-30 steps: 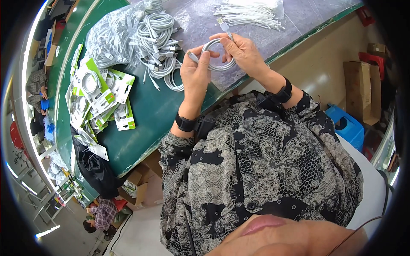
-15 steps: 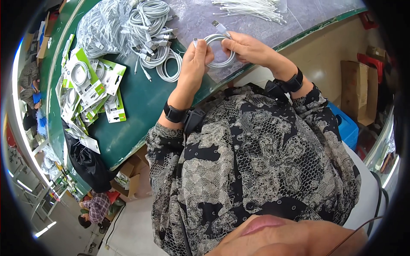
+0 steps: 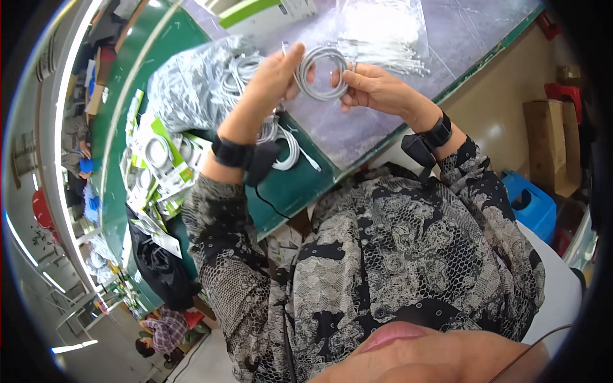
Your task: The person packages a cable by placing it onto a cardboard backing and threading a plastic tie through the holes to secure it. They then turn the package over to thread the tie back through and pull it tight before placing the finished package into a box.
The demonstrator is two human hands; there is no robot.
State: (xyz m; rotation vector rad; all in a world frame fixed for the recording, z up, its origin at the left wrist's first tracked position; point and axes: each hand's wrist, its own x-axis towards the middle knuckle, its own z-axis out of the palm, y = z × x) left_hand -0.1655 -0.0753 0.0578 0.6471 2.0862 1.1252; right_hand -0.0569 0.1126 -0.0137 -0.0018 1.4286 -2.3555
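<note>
A coiled light grey cable (image 3: 321, 96) is held up between my two hands above the table. My left hand (image 3: 273, 75) grips the left side of the coil, thumb uppermost, and a cable plug (image 3: 285, 47) stands up beside it. My right hand (image 3: 378, 89) pinches the coil's right side between thumb and fingers, with another plug (image 3: 354, 65) near the fingertips. Below my left forearm lie more coiled cables (image 3: 290, 148). White cable ties (image 3: 389, 54), partly in a clear bag, lie just beyond my right hand.
A clear plastic bag of grey cables (image 3: 191, 83) sits on the left of the table. Nearer lies a heap of green-and-white cable packages (image 3: 167, 156). A green-and-white box (image 3: 258, 14) stands at the far edge. Cardboard (image 3: 543, 143) and a blue stool (image 3: 531, 207) are at the right.
The view has shifted, bringing in the box and more of the tie bag. My left arm reaches farther out, over the loose cables. The coil appears rounder and faces me, still held in both hands.
</note>
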